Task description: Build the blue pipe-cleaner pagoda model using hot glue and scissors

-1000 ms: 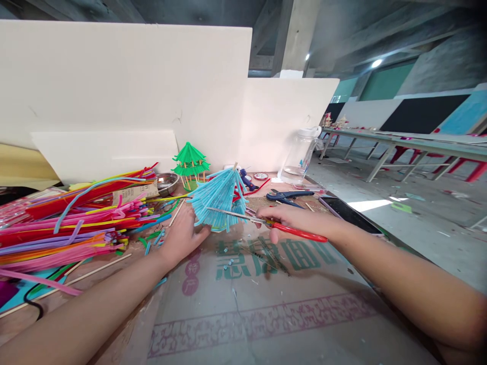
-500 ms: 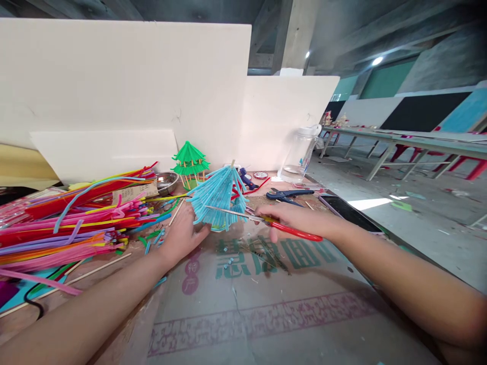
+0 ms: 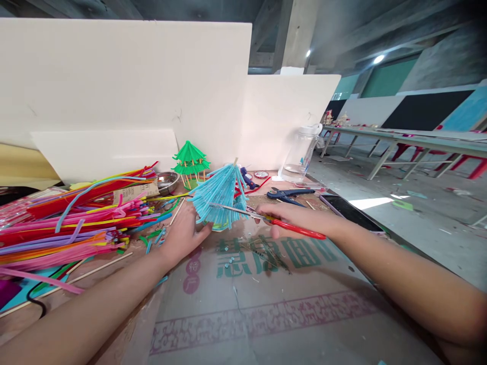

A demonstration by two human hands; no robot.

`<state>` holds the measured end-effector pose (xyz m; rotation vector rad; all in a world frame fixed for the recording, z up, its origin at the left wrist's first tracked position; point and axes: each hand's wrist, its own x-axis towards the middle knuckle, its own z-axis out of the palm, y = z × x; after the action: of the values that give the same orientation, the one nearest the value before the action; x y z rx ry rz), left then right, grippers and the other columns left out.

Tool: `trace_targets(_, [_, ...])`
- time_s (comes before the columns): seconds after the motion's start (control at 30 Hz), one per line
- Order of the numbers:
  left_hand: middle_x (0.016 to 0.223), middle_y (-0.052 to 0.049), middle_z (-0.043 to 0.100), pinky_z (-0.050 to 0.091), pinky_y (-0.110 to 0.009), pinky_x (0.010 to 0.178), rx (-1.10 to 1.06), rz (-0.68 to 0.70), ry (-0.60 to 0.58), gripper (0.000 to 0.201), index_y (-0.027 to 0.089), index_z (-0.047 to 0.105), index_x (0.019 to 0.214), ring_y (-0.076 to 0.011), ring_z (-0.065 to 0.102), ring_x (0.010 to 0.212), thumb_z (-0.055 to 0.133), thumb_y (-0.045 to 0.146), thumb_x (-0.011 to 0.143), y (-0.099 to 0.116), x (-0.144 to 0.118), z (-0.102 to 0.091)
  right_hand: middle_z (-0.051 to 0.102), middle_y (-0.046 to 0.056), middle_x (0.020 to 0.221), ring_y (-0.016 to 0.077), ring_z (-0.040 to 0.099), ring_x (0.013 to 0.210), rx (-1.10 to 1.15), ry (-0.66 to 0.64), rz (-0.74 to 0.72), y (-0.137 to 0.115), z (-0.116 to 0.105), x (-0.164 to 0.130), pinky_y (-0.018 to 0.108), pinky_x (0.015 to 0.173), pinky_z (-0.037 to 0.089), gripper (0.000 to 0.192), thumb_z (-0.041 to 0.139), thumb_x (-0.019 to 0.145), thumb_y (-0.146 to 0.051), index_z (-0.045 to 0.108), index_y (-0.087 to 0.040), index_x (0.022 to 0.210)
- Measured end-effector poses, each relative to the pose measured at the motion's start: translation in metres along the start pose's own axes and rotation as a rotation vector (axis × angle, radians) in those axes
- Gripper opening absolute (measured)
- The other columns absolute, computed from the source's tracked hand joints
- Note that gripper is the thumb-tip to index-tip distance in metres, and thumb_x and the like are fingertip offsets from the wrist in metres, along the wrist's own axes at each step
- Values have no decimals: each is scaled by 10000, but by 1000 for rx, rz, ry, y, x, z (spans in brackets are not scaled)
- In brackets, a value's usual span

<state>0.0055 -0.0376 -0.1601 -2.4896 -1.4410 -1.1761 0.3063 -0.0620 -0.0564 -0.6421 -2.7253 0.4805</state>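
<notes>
The left forearm (image 3: 102, 304) and right forearm (image 3: 395, 258) were bare, each tapering smoothly toward the wrist. The left hand (image 3: 184, 232) and right hand (image 3: 291, 214) were likewise bare; the left thumb (image 3: 203, 234) showed a rounded outline, the remaining fingers (image 3: 188, 210) being partly hidden.

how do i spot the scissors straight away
Find the tall white board, then drop to the light-blue cone below its right end. The scissors are in the right hand, blades toward the cone. Their red handle sets them apart from the dark-blue pliers beyond.
</notes>
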Motion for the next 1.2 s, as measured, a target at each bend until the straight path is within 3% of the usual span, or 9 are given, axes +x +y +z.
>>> trace_targets(0.43, [1181,-176,592,454,-512,953,70,104,-23,390,133,538,1199,-340,530,1170,540,370,890,-2,-1,0,524,-2,831,127,445,725,53,-63,118,10,7,-4,235,645,345,232,543,906,-396,534,-170,959])
trace_targets(0.77, [1141,-157,590,437,-496,987,78,119,-15,341,144,549,1142,-322,520,1164,540,362,880,-5,-2,2,671,-8,792,165,600,820,149,-85,201,9,8,-3,257,723,403,81,562,871,-256,559,-187,913])
trace_targets(0.93, [1169,-165,585,444,-502,968,79,107,-30,363,153,534,1181,-326,518,1171,542,366,887,-4,-1,2,687,-17,755,157,626,776,203,-88,199,9,9,-4,261,715,414,62,525,889,-246,550,-190,902])
trace_targets(1.2, [1183,-150,595,440,-491,968,28,58,-52,361,171,545,1192,-322,524,1167,535,364,888,-3,0,0,671,-2,888,167,590,810,65,-165,227,4,10,-5,276,736,408,238,593,863,-327,579,-197,1062])
